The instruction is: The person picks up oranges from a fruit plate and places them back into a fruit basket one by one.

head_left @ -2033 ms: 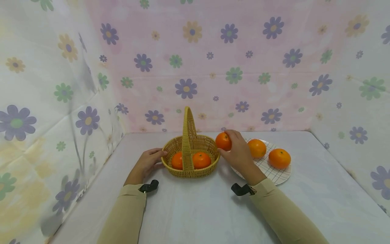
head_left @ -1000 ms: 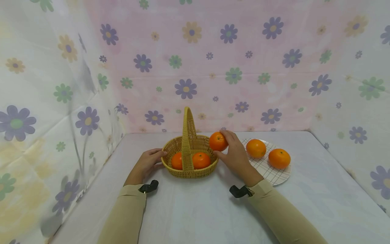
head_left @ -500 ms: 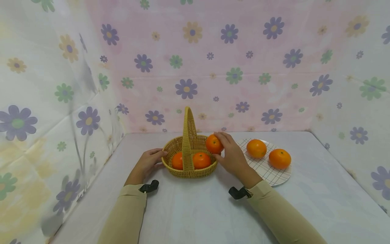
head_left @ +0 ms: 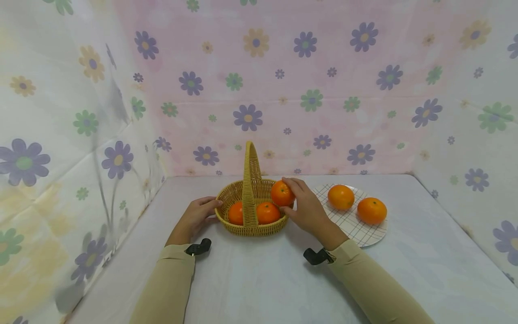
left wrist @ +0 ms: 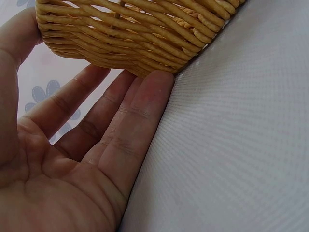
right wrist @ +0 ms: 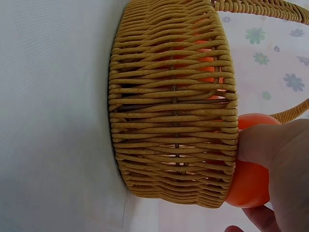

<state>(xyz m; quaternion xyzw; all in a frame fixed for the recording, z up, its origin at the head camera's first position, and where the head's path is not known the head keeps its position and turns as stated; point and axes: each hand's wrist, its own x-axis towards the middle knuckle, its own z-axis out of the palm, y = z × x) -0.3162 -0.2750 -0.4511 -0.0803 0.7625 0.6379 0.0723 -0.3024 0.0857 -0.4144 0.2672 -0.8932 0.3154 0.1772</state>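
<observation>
A yellow wicker basket (head_left: 255,231) with a tall arched handle stands on the table in the head view. Two mandarin oranges, one left of the handle (head_left: 235,213) and one right of it (head_left: 267,213), lie inside. My left hand (head_left: 198,215) holds the basket's left end; the left wrist view has the thumb at the rim and fingertips against the lower weave. Between thumb and fingers, my right hand (head_left: 310,210) grips a third mandarin orange (head_left: 282,193) at the right rim. In the right wrist view this fruit (right wrist: 251,186) shows just past the rim, partly covered by the thumb.
Right of the basket, a white plate (head_left: 360,234) with a checked pattern carries two mandarin oranges, one nearer the basket (head_left: 341,197) and one farther right (head_left: 372,211). Flower-print cloth (head_left: 283,90) encloses the white-covered table (head_left: 259,279) at the back and both sides.
My right hand has carried its mandarin orange leftward from beside the plate to over the basket's right rim, lowering it slightly. The left hand and the basket have stayed put.
</observation>
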